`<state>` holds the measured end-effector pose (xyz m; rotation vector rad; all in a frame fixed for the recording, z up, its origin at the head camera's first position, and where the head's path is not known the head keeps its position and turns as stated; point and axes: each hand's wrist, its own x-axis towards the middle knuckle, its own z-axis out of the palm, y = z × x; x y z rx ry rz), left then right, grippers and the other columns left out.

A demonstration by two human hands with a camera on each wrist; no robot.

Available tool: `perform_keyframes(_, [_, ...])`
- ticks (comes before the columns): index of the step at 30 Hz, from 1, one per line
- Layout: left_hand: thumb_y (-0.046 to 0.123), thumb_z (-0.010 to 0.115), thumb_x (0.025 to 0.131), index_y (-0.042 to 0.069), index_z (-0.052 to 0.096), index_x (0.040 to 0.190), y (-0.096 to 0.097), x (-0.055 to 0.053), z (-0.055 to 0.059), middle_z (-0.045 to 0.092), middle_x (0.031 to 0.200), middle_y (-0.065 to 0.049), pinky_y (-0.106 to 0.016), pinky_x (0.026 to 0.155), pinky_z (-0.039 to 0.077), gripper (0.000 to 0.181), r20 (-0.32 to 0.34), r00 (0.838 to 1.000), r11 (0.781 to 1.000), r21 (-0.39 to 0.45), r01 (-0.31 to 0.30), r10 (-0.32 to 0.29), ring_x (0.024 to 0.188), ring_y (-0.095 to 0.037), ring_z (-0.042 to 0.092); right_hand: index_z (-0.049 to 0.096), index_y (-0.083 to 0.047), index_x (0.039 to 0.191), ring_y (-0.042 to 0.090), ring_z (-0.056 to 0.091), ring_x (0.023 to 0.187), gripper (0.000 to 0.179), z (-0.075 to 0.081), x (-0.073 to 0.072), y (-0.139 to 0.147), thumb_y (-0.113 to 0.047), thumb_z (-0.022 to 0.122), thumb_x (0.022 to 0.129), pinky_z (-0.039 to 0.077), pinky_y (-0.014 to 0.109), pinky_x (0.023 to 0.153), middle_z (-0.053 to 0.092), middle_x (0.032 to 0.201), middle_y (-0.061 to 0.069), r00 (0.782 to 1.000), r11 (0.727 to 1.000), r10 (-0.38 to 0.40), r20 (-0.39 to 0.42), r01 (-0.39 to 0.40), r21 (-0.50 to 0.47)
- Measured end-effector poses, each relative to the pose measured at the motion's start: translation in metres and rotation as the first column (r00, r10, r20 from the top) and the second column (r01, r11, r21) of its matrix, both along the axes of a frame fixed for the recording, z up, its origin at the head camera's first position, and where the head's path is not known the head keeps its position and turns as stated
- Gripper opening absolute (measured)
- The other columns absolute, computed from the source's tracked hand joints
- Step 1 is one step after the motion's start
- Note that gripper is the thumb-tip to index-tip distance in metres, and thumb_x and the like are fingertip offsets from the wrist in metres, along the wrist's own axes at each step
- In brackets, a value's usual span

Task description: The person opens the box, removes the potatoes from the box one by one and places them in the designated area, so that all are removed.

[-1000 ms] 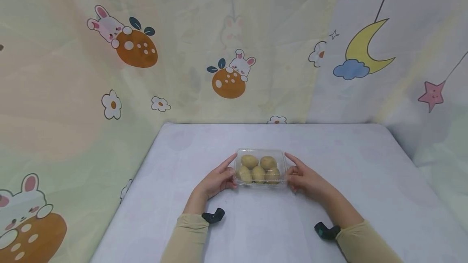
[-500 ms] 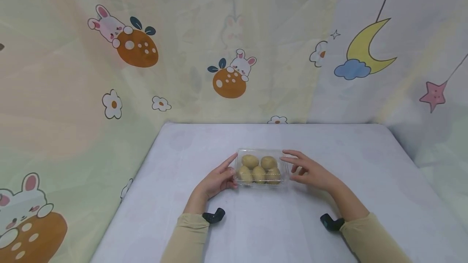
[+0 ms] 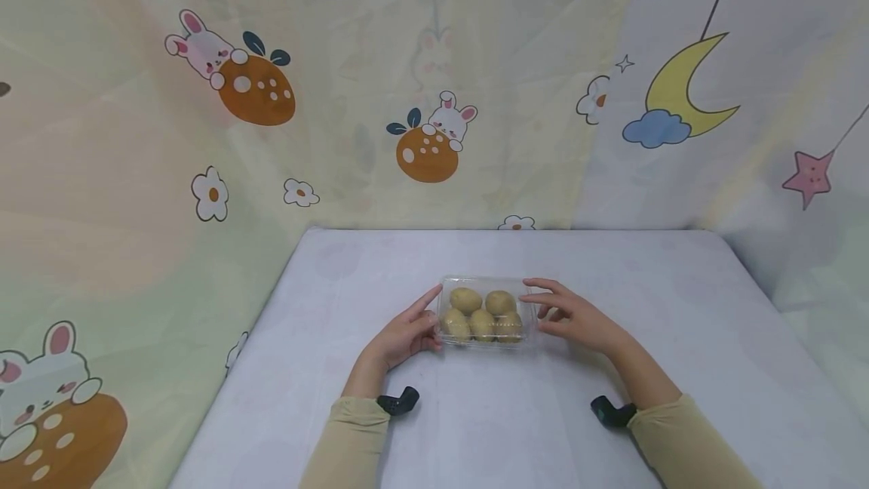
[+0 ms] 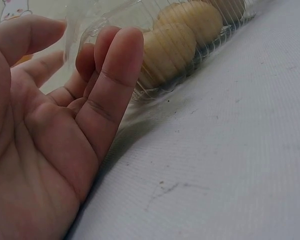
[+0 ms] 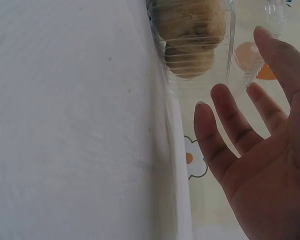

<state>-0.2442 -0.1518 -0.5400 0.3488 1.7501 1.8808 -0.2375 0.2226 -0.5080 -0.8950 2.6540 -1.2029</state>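
A clear plastic box with several small potatoes inside sits on the table. My left hand is at its left side, index finger stretched to the far left corner and the other fingertips right at the wall. In the left wrist view, the fingers are loosely bent beside the ribbed wall, with potatoes behind it. On the right side, my right hand has its fingers spread, two of them overlapping the box's far right edge in the head view. The right wrist view shows the fingers apart, near the box's side.
A white cloth covers the table. Behind it and along both sides hangs a printed curtain with rabbits, flowers and a moon. A black wrist camera is worn on the left wrist, another camera on the right.
My right hand has eased off the box's right side and spread its fingers, two now reaching over the far right edge. The left hand and the box have stayed in place.
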Motion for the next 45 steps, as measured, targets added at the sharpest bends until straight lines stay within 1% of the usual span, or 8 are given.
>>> perform_keyframes(15, [0.028,0.045,0.105,0.047,0.021,0.154,0.001,-0.001,0.001,0.056,0.087,-0.001,-0.036,0.078,0.060,0.058,0.011,0.999,0.996,0.081,0.033,-0.034,0.079,-0.016,0.064,0.055,-0.016,0.141,0.007,0.059,0.095,0.047,0.008,-0.006,0.001,-0.018,0.066,0.095,0.057,0.027,0.081,0.042,0.151,0.006,0.999,0.999,0.006,-0.054,-0.009,-0.052])
perform_keyframes(22, [0.025,0.043,0.106,0.039,0.020,0.156,0.001,0.000,0.001,0.056,0.087,0.000,-0.035,0.079,0.059,0.057,0.022,0.999,0.997,0.078,0.028,-0.030,0.080,-0.015,0.063,0.053,-0.025,0.142,0.020,0.065,0.099,0.044,0.014,-0.014,-0.003,-0.024,0.062,0.098,0.059,0.031,0.079,0.044,0.151,0.005,0.996,0.988,-0.076,0.053,0.083,-0.131])
perform_keyframes(27, [0.023,0.040,0.106,0.034,0.017,0.158,0.001,-0.001,0.001,0.057,0.087,0.000,-0.034,0.081,0.059,0.058,0.012,0.999,0.996,0.072,0.045,-0.046,0.081,-0.014,0.064,0.052,-0.027,0.142,0.026,0.068,0.082,0.042,0.019,-0.021,-0.009,-0.032,0.057,0.101,0.058,0.047,0.077,0.068,0.115,0.009,0.977,0.972,-0.165,0.134,0.184,-0.145])
perform_keyframes(30, [0.023,0.041,0.106,0.033,0.017,0.158,0.001,-0.001,0.000,0.057,0.088,0.001,-0.034,0.082,0.059,0.058,0.003,0.999,0.996,0.066,0.053,-0.053,0.083,-0.014,0.065,0.051,-0.027,0.142,0.026,0.068,0.079,0.043,0.021,-0.024,-0.012,-0.041,0.053,0.101,0.055,0.051,0.080,0.072,0.092,0.008,0.961,0.962,-0.222,0.166,0.244,-0.123])
perform_keyframes(32, [0.024,0.042,0.106,0.033,0.017,0.158,0.001,-0.002,0.000,0.057,0.088,0.001,-0.034,0.082,0.059,0.058,0.003,0.999,0.996,0.065,0.053,-0.053,0.084,-0.014,0.065,0.050,-0.024,0.144,0.026,0.069,0.080,0.047,0.021,-0.026,-0.012,-0.044,0.051,0.102,0.055,0.051,0.083,0.072,0.090,0.007,0.954,0.958,-0.240,0.177,0.262,-0.116])
perform_keyframes(36, [0.027,0.045,0.105,0.034,0.020,0.158,0.000,-0.002,-0.001,0.057,0.088,0.000,-0.034,0.082,0.060,0.059,0.010,0.999,0.996,0.073,0.047,-0.048,0.084,-0.015,0.065,0.049,-0.019,0.144,0.024,0.070,0.081,0.048,0.019,-0.031,-0.013,-0.043,0.049,0.103,0.057,0.048,0.084,0.072,0.092,0.012,0.951,0.951,-0.242,0.194,0.272,-0.149])
perform_keyframes(41, [0.028,0.047,0.104,0.034,0.021,0.157,0.000,-0.001,-0.001,0.058,0.087,0.000,-0.035,0.082,0.060,0.060,0.006,0.999,0.996,0.074,0.046,-0.047,0.083,-0.015,0.066,0.047,-0.016,0.145,0.028,0.070,0.086,0.043,0.019,-0.035,-0.015,-0.030,0.049,0.105,0.061,0.041,0.077,0.064,0.122,0.019,0.967,0.942,-0.177,0.182,0.220,-0.253])
perform_keyframes(45, [0.029,0.048,0.103,0.033,0.019,0.158,0.000,-0.001,0.001,0.058,0.087,0.000,-0.035,0.083,0.060,0.062,0.006,0.999,0.996,0.070,0.047,-0.047,0.083,-0.016,0.066,0.032,-0.020,0.155,0.029,0.070,0.086,0.051,0.020,-0.037,-0.015,-0.020,0.046,0.106,0.061,0.037,0.075,0.053,0.141,0.021,0.976,0.933,-0.127,0.179,0.179,-0.311])
